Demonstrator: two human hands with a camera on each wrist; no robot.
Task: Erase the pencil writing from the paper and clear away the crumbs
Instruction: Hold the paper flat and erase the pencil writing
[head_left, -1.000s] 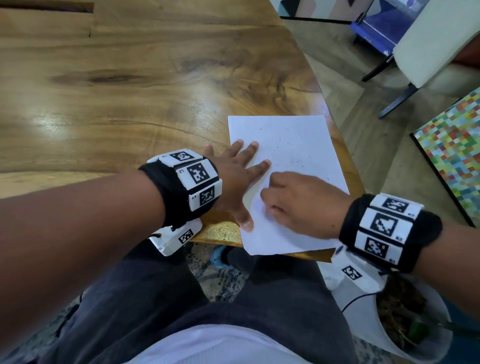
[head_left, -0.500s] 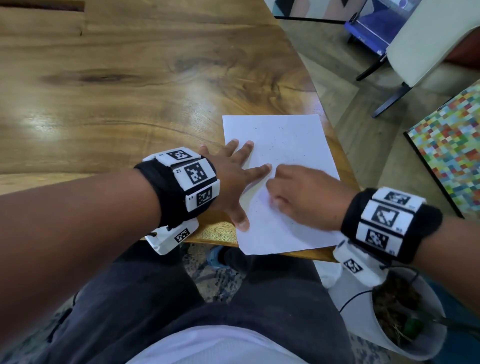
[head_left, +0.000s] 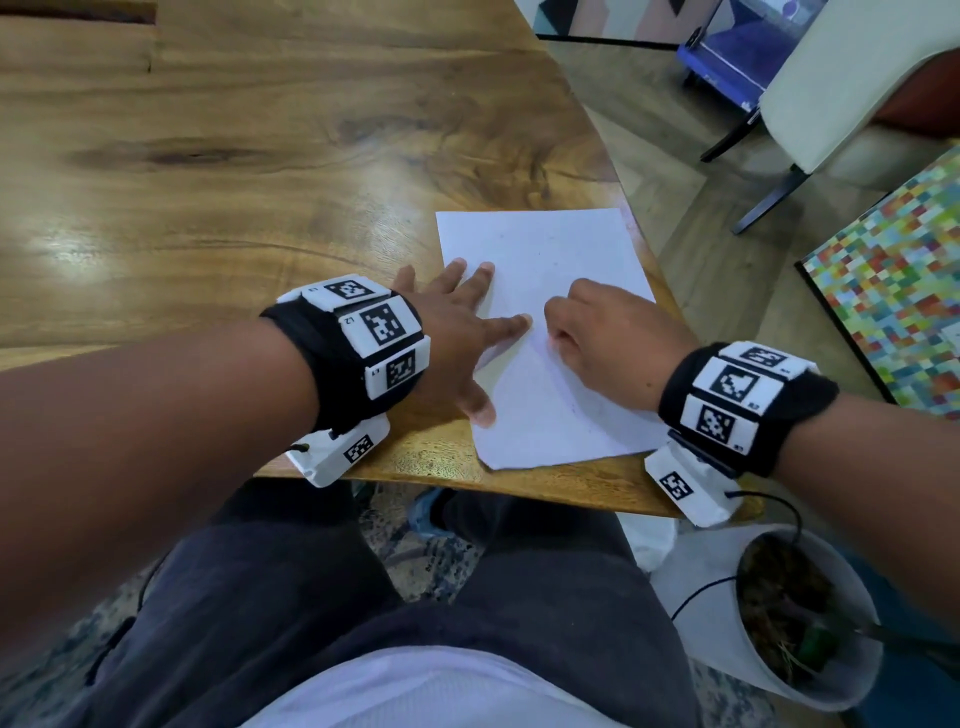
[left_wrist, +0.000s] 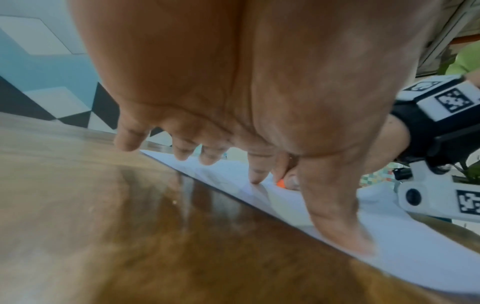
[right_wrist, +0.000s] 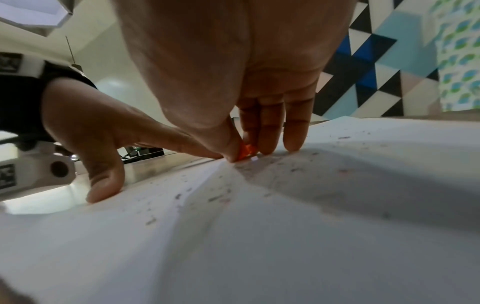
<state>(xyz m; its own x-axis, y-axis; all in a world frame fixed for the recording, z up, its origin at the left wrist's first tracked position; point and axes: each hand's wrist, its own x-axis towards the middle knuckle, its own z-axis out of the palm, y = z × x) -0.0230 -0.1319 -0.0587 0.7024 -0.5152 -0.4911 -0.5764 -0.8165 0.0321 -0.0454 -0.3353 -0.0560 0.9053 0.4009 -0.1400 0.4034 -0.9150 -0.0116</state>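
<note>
A white sheet of paper (head_left: 550, 322) lies at the near right corner of the wooden table (head_left: 234, 171). My left hand (head_left: 457, 332) lies flat with spread fingers on the sheet's left edge and presses it down. My right hand (head_left: 597, 338) rests on the middle of the sheet and pinches a small orange eraser (right_wrist: 246, 151) between thumb and fingers, its tip on the paper. Dark eraser crumbs (right_wrist: 213, 198) are scattered over the creased sheet (right_wrist: 285, 236). In the left wrist view the orange eraser (left_wrist: 281, 183) shows just beyond my left fingertips (left_wrist: 255, 176).
The table's right edge runs close beside the paper. On the floor to the right stand a white pot with a plant (head_left: 800, 618), a colourful chequered mat (head_left: 893, 291) and a pale chair (head_left: 841, 83). My lap in dark trousers (head_left: 311, 597) is below the table's near edge.
My right hand with the eraser has slid a little up and to the right across the sheet. The left hand has stayed pressing on the paper's left edge.
</note>
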